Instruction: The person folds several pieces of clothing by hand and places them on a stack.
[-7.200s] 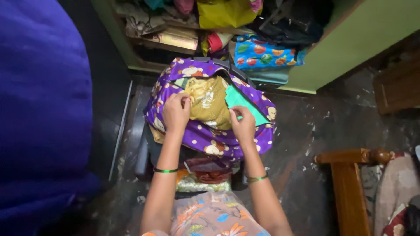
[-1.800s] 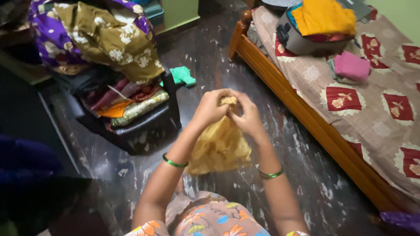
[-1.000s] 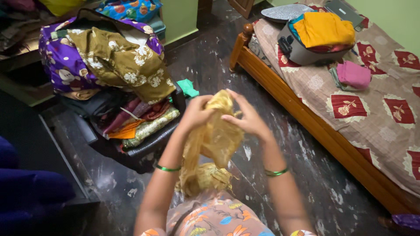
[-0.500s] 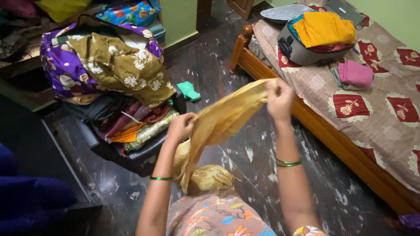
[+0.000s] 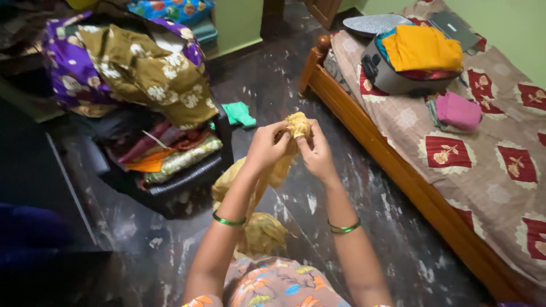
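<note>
— What were the hands doing with that cloth?

— Both were closed on the top of a thin yellow-gold garment (image 5: 267, 182). The left hand (image 5: 266, 149) and the right hand (image 5: 314, 153) met at one bunched corner, fingers pinched tight, so the fabric hung in a twisted rope from there toward the person's lap, where its lower end lay heaped. It looked as though they held it high to let its own weight pull it straight.

— Where was it in the room?

— Taking the bed (image 5: 432, 187) as the mark: the garment hung above the dark floor (image 5: 392, 227), just off the bed's wooden side rail, not touching it.

— And the rest?

— On the bed lay an open grey suitcase (image 5: 392, 74) with folded yellow cloth on top, and a folded pink cloth (image 5: 458, 111) beside it. Across the floor from the bed stood a black case (image 5: 170, 182) stacked with folded clothes, probably left open for easy reach. A brown floral garment (image 5: 153, 74) was draped over the purple spotted bag (image 5: 68, 68) above it. A small green cloth (image 5: 239, 113) lay on the floor between that pile and the bed.
</note>
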